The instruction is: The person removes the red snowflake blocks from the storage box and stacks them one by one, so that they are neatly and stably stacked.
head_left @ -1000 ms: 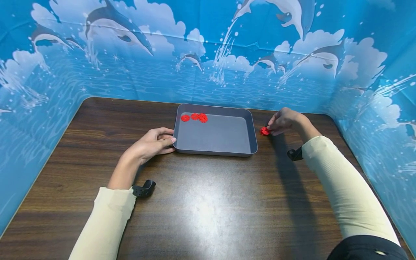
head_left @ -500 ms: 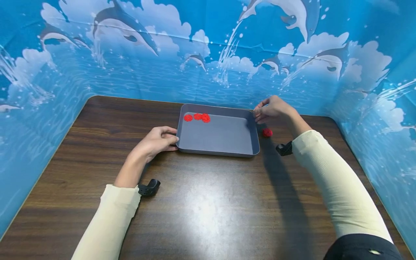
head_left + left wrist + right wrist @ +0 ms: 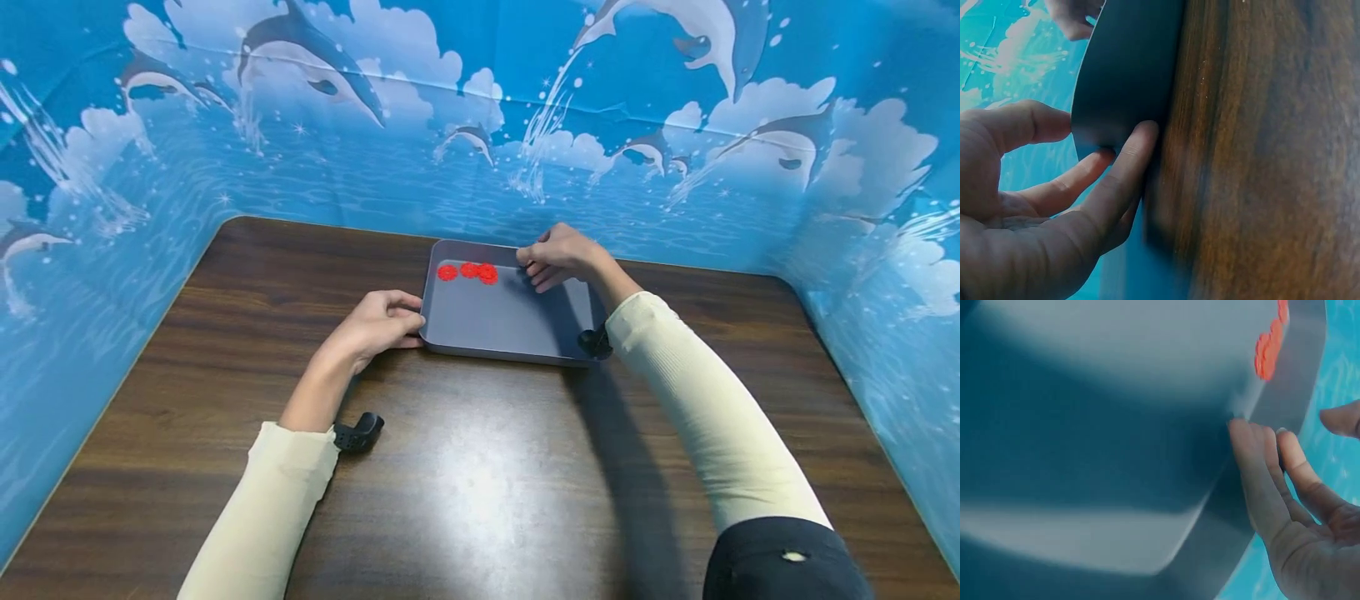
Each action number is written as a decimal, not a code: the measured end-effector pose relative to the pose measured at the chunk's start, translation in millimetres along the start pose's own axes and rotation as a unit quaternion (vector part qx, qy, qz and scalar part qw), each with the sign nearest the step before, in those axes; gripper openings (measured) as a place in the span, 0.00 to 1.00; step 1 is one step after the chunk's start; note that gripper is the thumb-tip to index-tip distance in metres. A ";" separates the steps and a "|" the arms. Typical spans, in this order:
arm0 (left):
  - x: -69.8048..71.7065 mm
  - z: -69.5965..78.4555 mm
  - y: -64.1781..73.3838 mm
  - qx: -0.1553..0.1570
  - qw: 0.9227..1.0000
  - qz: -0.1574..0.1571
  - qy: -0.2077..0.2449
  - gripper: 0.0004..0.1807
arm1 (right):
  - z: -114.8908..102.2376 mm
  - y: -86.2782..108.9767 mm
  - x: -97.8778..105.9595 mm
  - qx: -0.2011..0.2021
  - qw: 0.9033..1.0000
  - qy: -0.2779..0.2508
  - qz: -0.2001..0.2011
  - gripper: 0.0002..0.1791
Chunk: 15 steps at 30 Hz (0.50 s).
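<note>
A grey tray [image 3: 495,321] sits toward the far middle of a dark wood-grain desk [image 3: 465,467], ringed by a blue backdrop [image 3: 450,125] printed with leaping dolphins. The person's left hand [image 3: 375,325] rests on the desk at the tray's left edge, its grip loosely curved: the left wrist view shows the fingers [image 3: 1119,181] lying against the outer wall and the thumb at the rim, steadying the tray rather than clamping it. The right hand [image 3: 558,257] reaches over the tray's far side, just right of three red gear-like discs [image 3: 468,272] lined up in the far left corner, the two on the right touching. From the right wrist view, the fingers [image 3: 1260,475] lie nearly straight and close together, tips at the tray floor beside the far wall, with the thumb held apart; nothing shows between them, and whether they hide a small piece cannot be told. Both forearms wear cream sleeves [image 3: 697,400], each with a black camera mount [image 3: 358,433] at the wrist.
</note>
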<state>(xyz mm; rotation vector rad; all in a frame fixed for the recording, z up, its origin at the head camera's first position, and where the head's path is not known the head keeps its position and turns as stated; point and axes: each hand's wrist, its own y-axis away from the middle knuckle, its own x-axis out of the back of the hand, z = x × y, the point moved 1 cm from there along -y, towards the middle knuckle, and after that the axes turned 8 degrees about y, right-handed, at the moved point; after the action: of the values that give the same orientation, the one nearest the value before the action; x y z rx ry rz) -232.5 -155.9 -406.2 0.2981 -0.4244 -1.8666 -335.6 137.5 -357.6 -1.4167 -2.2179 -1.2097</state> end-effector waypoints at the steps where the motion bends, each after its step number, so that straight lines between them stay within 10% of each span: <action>1: -0.5 0.1 -0.5 0.000 1.000 0.000 0.000 0.29 | -1.6 -1.9 -2.9 -0.001 1.000 -0.002 0.002 0.23; 15: 1.5 -0.3 0.5 -0.002 1.000 -0.008 -0.013 0.30 | -17.3 -20.4 -32.7 0.021 1.000 0.014 -0.003 0.15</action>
<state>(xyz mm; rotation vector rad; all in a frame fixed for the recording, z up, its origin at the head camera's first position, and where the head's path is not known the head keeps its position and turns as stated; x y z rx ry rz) -232.5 -157.6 -406.2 0.2762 -0.4364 -1.8891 -340.2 100.0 -376.3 -1.3685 -2.2175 -1.1700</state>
